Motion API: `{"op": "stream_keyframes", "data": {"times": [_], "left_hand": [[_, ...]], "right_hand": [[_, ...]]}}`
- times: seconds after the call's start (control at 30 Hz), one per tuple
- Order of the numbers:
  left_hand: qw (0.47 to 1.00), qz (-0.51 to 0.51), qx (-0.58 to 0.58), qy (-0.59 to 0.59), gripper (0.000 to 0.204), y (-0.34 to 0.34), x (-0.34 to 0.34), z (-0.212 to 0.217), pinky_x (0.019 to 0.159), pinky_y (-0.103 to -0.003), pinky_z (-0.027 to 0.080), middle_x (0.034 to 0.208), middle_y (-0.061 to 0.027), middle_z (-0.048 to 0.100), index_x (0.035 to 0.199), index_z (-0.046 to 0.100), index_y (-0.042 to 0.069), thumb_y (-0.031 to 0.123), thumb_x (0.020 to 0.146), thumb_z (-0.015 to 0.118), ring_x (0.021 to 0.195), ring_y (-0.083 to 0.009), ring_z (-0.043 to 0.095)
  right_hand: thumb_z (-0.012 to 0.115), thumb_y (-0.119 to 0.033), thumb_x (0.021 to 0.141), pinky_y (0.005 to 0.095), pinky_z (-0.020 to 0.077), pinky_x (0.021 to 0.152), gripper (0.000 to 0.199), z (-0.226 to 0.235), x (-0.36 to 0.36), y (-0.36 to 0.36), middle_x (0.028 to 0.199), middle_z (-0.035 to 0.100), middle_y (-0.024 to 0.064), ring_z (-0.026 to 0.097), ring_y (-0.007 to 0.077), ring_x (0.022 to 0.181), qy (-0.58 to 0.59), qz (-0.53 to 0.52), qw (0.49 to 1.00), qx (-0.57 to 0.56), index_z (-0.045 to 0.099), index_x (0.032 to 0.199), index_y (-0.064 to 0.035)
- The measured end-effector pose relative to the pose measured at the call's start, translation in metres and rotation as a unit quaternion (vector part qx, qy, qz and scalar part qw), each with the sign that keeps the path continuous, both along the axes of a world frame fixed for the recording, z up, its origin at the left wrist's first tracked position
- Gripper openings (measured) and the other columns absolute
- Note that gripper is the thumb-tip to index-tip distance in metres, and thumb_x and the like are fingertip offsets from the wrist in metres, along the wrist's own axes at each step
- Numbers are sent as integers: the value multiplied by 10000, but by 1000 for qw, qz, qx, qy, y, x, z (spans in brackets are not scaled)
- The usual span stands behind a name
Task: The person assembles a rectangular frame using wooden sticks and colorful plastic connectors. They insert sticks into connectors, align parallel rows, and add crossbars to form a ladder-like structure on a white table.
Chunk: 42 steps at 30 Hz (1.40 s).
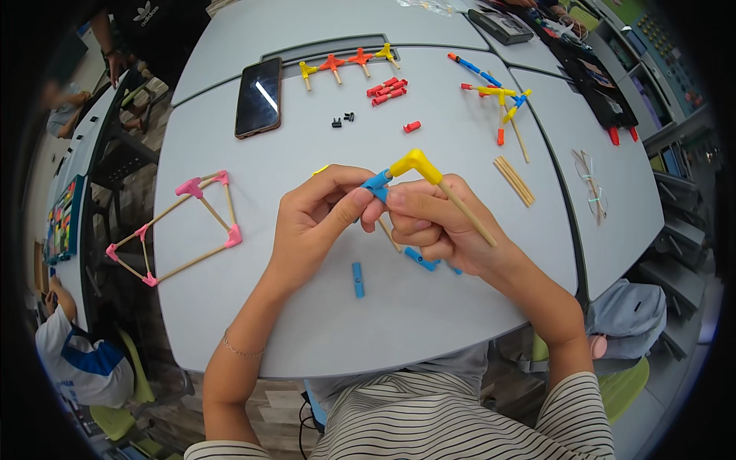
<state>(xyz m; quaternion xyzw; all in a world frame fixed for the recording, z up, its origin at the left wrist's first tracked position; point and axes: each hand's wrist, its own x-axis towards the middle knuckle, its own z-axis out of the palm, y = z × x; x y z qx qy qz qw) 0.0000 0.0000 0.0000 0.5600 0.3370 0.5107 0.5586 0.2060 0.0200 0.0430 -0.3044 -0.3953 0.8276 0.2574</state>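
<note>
In front of my chest, my left hand (pixel 318 222) pinches a blue plastic connector (pixel 375 182) between thumb and fingers. My right hand (pixel 441 222) is closed at the same connector's other side, thumb tip pressed close to it. A bent yellow connector (pixel 415 162) joins onto the blue piece by a short stick end. From its other arm a wooden stick (pixel 469 216) slants down across my right hand. Below my hands lie a loose blue connector (pixel 358 280) and more blue pieces (pixel 420 259), partly covered by my right hand. Another stick (pixel 390 235) shows between my hands.
A pink-jointed stick frame (pixel 192 264) lies left. Farther back are a phone (pixel 259 98), yellow and red connectors on sticks (pixel 333 64), red connectors (pixel 387 92) and small black clips (pixel 343 119). Rightward lie a multicoloured assembly (pixel 500 93), loose sticks (pixel 514 181) and glasses (pixel 590 186).
</note>
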Motion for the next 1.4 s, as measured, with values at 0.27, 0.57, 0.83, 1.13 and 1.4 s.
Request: {"op": "stream_keyframes", "data": {"times": [0.27, 0.57, 0.83, 1.13, 1.4], "left_hand": [[1000, 9, -21, -12, 219, 0, 5, -1, 709, -259, 515, 927, -71, 668, 1143, 675, -51, 96, 987, 631, 770, -127, 614], [997, 63, -12, 40, 218, 4, 0, 2, 635, -244, 491, 853, -68, 682, 1096, 689, -24, 156, 993, 620, 694, -112, 593], [989, 130, -57, -30, 283, 14, -12, -2, 648, -237, 451, 793, -49, 622, 1103, 660, -13, 246, 1023, 578, 692, -106, 556], [991, 95, -94, -11, 265, 13, -6, -4, 664, -239, 438, 788, -37, 612, 1092, 636, 6, 253, 1029, 566, 693, -99, 534], [992, 98, -83, 12, 230, 10, -1, 0, 645, -225, 445, 768, -57, 643, 1007, 649, 27, 244, 1021, 574, 680, -84, 554]], "right_hand": [[646, -284, 985, 201, 128, 406, 333, 4, 1, -4, 638, 337, -98, 226, -6, 489, -43, -29, 999, 11, 687, 1016, 45], [598, -342, 1013, 220, 147, 412, 399, -10, -4, -1, 631, 276, -90, 231, 5, 486, -22, -4, 1000, 1, 668, 1126, 34], [578, -177, 1004, 233, 457, 560, 345, -24, 6, 16, 762, 567, 13, 542, 87, 619, -245, -104, 914, 307, 634, 1256, 51], [641, -80, 934, 289, 566, 753, 264, -50, -1, 19, 954, 728, 153, 712, 181, 814, -326, -140, 807, 472, 694, 1177, 7], [506, -267, 1046, 314, 590, 771, 403, -28, 22, 42, 943, 715, 177, 719, 228, 844, -104, -156, 939, 287, 619, 1272, 46]]}}
